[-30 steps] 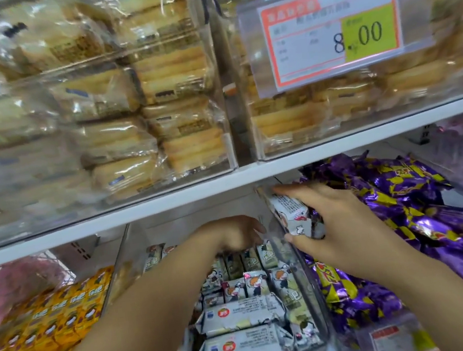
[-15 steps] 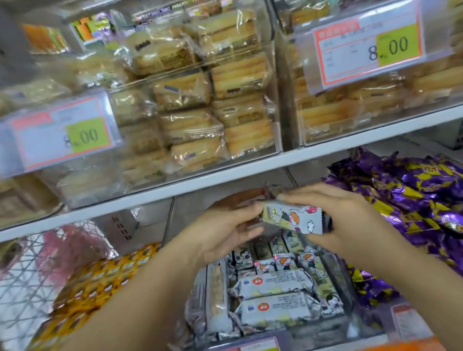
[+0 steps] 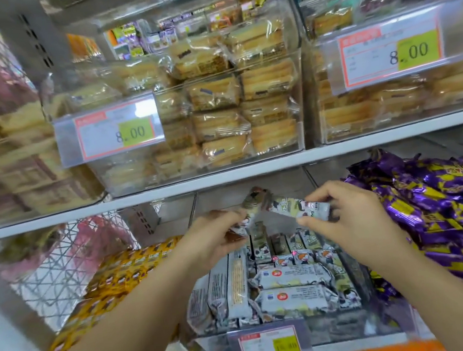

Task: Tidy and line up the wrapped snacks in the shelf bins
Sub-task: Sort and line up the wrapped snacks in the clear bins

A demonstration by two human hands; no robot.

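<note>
Over the middle clear bin (image 3: 316, 331) on the lower shelf, each of my hands holds a wrapped snack bar. My left hand (image 3: 217, 238) pinches a white cartoon-printed bar (image 3: 252, 202) that tilts up to the right. My right hand (image 3: 349, 216) grips a second white bar (image 3: 298, 206) by its right end, and that bar points left toward the first. Below them the bin holds several white bars (image 3: 293, 287), some lying crosswise at the front, some standing on end at the back and left.
Purple-wrapped snacks (image 3: 444, 207) fill the bin on the right, and orange-wrapped ones (image 3: 115, 280) the bin on the left. The shelf above carries clear bins of wrapped cakes (image 3: 217, 118) with 8.00 price tags (image 3: 120, 133). A price tag (image 3: 270, 345) hangs on the middle bin's front.
My hands rose out of the bin and the view pulled back. One bar was between both hands; now each hand holds its own bar, tips meeting above the bin.
</note>
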